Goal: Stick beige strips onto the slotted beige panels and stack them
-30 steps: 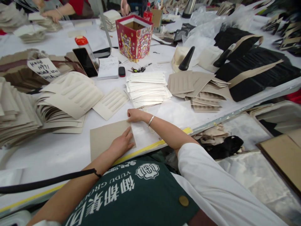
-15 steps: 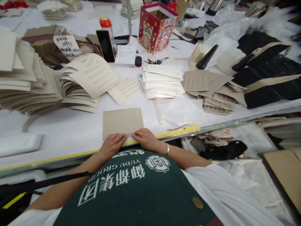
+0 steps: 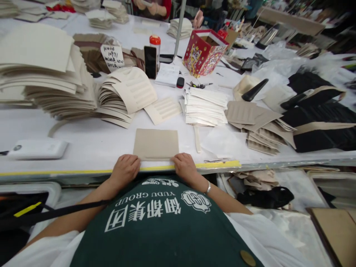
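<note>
A flat beige rectangular panel [image 3: 155,144], of leather or fabric as far as I can tell, lies on the white table close to its front edge. My left hand [image 3: 126,168] is closed at the panel's near left corner, fingers curled and pressed on the edge. At the near right corner my right hand [image 3: 185,167], with a bracelet at the wrist, pinches the same edge. Both thumbs are mostly hidden. Beyond the panel lie a ridged cream piece [image 3: 164,110] and a stack of white strips [image 3: 205,106].
Tall stacks of cream panels [image 3: 61,78] stand on the left, near a white device [image 3: 39,149]. A phone [image 3: 150,62], a red box [image 3: 204,53] and keys [image 3: 198,85] are farther back. Beige pieces [image 3: 258,118] and black goods [image 3: 325,126] lie right. Another person's hands show at the back.
My hands have moved apart along the panel's near edge, from closer to its middle out to the two corners. The camera view has shifted, so the table appears moved to the right.
</note>
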The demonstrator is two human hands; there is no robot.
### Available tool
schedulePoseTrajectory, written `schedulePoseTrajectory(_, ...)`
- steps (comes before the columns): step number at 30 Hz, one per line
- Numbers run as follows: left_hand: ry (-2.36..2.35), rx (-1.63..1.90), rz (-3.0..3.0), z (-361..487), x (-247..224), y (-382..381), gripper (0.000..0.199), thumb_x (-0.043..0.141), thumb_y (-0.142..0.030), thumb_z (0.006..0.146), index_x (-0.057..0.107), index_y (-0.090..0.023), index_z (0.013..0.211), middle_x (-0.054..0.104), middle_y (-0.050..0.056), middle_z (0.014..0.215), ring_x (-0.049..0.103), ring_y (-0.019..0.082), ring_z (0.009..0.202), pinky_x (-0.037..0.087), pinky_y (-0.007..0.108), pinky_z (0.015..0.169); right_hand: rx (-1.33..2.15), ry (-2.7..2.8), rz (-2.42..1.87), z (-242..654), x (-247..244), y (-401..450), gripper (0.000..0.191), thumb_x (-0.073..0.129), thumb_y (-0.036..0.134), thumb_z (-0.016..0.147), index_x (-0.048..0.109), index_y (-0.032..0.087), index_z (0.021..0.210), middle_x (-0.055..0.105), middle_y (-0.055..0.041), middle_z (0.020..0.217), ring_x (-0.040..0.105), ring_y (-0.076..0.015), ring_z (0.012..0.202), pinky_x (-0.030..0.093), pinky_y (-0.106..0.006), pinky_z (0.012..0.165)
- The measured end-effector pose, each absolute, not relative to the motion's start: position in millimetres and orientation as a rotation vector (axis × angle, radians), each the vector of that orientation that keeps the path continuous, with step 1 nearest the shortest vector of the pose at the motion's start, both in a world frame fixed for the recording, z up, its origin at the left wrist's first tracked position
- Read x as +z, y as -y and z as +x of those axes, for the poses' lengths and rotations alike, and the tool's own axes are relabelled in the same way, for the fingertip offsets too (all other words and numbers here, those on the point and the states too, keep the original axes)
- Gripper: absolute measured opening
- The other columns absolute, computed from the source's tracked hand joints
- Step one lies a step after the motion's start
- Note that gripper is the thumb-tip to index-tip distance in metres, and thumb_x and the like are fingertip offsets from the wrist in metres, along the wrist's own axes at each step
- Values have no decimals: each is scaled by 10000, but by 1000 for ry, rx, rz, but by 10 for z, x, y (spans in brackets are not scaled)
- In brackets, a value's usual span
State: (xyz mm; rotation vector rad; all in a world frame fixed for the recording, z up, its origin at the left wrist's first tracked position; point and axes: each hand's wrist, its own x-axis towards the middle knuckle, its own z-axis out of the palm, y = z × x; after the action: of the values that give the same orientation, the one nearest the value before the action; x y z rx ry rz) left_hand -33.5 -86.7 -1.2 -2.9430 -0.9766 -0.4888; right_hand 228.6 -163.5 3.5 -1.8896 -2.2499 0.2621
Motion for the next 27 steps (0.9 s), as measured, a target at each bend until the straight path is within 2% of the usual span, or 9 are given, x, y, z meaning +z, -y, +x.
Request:
schedulePoseTrajectory(5, 976, -592, -3041, 227, -103, 797, 206, 414, -231, 891, 607, -168, 925, 612, 82, 936, 521, 192, 862, 423, 340, 766, 351, 2206, -1752, 1946, -32, 1305, 195, 477, 147, 879, 624, 181, 1003, 587, -65, 955, 480, -184, 910, 370, -298, 842)
schedulePoseTrajectory(12, 1223, -295, -2962, -51, -45, 564, 259, 489, -400, 853, 563, -164, 776, 564, 86, 835, 506, 206, 775, 424, 341, 711, 269, 2214, -2032, 2343, 62, 1390, 155, 563, 312, 862, 620, 168, 871, 574, -72, 857, 491, -201, 840, 378, -309, 770)
schedulePoseTrajectory(14, 1239, -227, -2930, -6, 10, 541, 275, 528, -430, 823, 577, -160, 835, 571, 96, 869, 516, 228, 823, 419, 350, 710, 242, 2227, -2053, 2349, 110, 1356, 198, 603, 345, 828, 613, 164, 906, 574, -84, 884, 489, -220, 868, 380, -327, 772)
schedulePoseTrajectory(18, 1038, -340, -3024, 311, -12, 559, 274, 532, -347, 826, 568, -184, 1043, 577, 98, 1055, 503, 242, 963, 404, 374, 788, 255, 2279, -1801, 2200, 80, 1212, 298, 590, 314, 832, 568, 173, 1094, 552, -96, 1058, 462, -220, 987, 364, -335, 859)
schedulePoseTrajectory(20, 1044, -343, -3005, 375, -46, 545, 259, 517, -375, 834, 586, -183, 993, 584, 95, 1020, 506, 243, 922, 405, 378, 768, 266, 2274, -1745, 2183, 37, 1181, 273, 560, 316, 855, 574, 173, 1087, 553, -90, 1058, 457, -214, 995, 360, -330, 878)
schedulePoseTrajectory(24, 1186, -245, -2884, 207, -15, 419, 402, 511, -540, 802, 595, -151, 855, 573, 114, 902, 507, 249, 838, 413, 362, 712, 230, 2222, -1852, 2334, 37, 1199, 325, 595, 429, 818, 597, 153, 990, 558, -95, 976, 467, -225, 924, 376, -334, 834)
schedulePoseTrajectory(27, 1244, -191, -2817, 175, 34, 341, 380, 501, -514, 819, 593, -146, 841, 570, 111, 863, 517, 246, 822, 408, 356, 695, 198, 2199, -1948, 2386, 72, 1145, 312, 572, 451, 827, 606, 151, 905, 559, -92, 901, 476, -224, 861, 378, -331, 783)
